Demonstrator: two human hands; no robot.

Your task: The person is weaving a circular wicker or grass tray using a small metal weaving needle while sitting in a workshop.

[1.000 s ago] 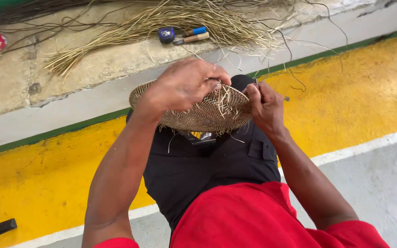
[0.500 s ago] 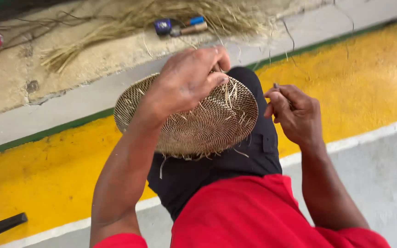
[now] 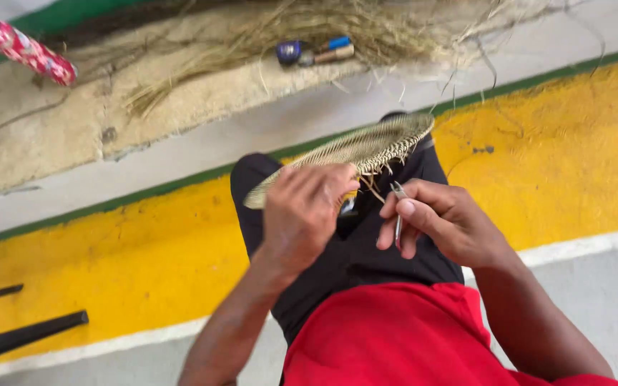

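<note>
Holding a round woven straw piece (image 3: 355,146) edge-on over the lap, left hand (image 3: 305,207) has its grip closed on the near rim; fingers cover part of the weave. Right hand (image 3: 441,221) pinches a thin metal tool (image 3: 398,207), probably small clippers, mostly hidden in the fist, just beside the loose fringe. Straw bundle (image 3: 309,36) on the ledge behind is blurred and cut off at the top.

The left hand (image 3: 302,214) hides the woven disc's (image 3: 366,146) near edge, perhaps gripping it.
</note>
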